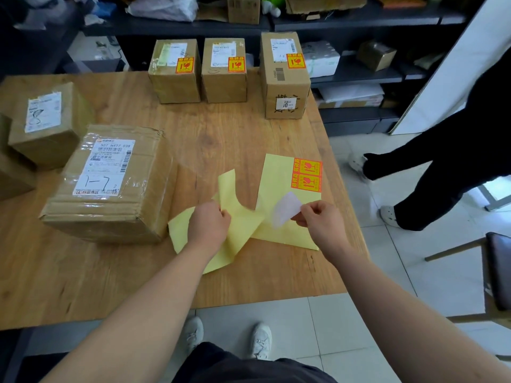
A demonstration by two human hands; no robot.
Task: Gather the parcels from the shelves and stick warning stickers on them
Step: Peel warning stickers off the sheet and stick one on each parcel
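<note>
Left hand (pixel 208 225): fingers curled, gripping the curled yellow backing sheet (pixel 228 186).
Right hand (pixel 320 222): thumb and fingers pinch a peeled sticker (pixel 284 208), white back showing, just left of the fingertips.
Sticker handling: likely light, floppy, tacky; hold one corner only.
Unstickered parcel (pixel 110 183): just beyond the left fingers.

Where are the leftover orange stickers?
Head view: the orange stickers sit on the flat yellow sheet, far right corner, near the table edge, beyond the right hand.
</note>
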